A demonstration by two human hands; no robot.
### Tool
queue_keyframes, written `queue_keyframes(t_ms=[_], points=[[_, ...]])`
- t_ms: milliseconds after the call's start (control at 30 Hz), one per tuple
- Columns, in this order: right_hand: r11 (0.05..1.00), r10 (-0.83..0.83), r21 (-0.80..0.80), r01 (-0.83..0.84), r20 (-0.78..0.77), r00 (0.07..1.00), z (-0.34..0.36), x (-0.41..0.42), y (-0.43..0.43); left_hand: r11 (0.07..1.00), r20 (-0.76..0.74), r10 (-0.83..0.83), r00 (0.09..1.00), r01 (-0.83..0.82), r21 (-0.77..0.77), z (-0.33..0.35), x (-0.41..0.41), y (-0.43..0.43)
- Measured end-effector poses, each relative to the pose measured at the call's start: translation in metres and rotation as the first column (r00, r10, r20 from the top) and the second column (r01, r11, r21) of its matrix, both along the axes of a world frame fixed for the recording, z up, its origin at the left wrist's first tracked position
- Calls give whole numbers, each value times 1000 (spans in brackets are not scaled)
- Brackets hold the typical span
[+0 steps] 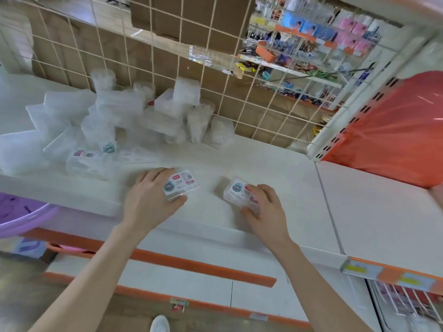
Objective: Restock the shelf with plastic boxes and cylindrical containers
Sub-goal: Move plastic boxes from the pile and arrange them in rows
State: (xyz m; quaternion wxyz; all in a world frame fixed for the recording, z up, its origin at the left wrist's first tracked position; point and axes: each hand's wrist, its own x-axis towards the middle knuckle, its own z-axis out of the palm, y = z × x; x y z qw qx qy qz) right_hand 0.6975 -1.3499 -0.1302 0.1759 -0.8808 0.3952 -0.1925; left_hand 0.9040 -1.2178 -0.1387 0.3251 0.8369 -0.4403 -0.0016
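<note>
My left hand (151,195) grips a small clear plastic box (183,184) with a white label, low over the white shelf (275,168). My right hand (265,208) holds a second small clear box (238,191) with a round sticker, resting on or just above the shelf to the right of the first. A loose heap of clear plastic boxes and cylindrical containers (124,116) lies at the back left of the shelf against the wire grid.
A wire grid back panel (215,75) closes the shelf behind. An orange plastic bag or tub (395,130) fills the right bay. A purple basin (19,214) sits at lower left. Lower shelves with orange edging (203,264) lie below.
</note>
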Motion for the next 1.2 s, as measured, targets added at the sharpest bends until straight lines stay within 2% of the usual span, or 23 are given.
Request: queue_keyframes(t_ms=[167, 500, 767, 1200], points=[[1000, -14, 1, 14, 46, 999, 6, -61, -3, 998, -23, -56, 998, 56, -17, 5, -51, -4], [990, -138, -10, 141, 146, 980, 10, -241, -3, 970, -47, -230, 972, 225, -90, 18, -245, -34], [970, -242, 11, 243, 156, 958, 10, -363, 6, 943, -80, -333, 940, 331, -35, 22, -353, -46], [904, -414, -8, 427, 232, 880, 17, -492, -29, 808, -52, -588, 807, 589, -2, 44, -475, -138]])
